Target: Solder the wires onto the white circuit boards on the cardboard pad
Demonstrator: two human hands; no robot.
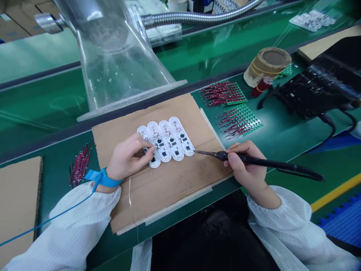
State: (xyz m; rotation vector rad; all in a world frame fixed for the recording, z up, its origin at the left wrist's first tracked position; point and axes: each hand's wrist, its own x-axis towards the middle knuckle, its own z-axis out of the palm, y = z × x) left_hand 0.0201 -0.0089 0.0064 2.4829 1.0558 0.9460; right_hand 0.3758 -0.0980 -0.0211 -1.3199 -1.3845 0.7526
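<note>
My right hand point(248, 163) grips a black soldering iron point(221, 155), its thin tip pointing left at the lower end of the rightmost white piece. Several rounded white pieces with circuit boards point(172, 141) lie side by side, with short red wires near their upper ends. My left hand point(131, 154) is over the leftmost piece and partly hides it, thumb and forefinger pinched together. From under that hand a thin silvery solder wire point(130, 192) runs down over the cardboard sheet point(180, 192). A blue wrist strap point(105, 178) with a cord circles my left wrist.
Red wires point(80, 165) lie loose at left. Green boards with red wires point(239, 120) are at right, near a cardboard roll point(267, 66) and a black device point(318, 86). A clear fume hood point(126, 75) stands behind the cardboard, with a metal hose point(197, 18) beyond.
</note>
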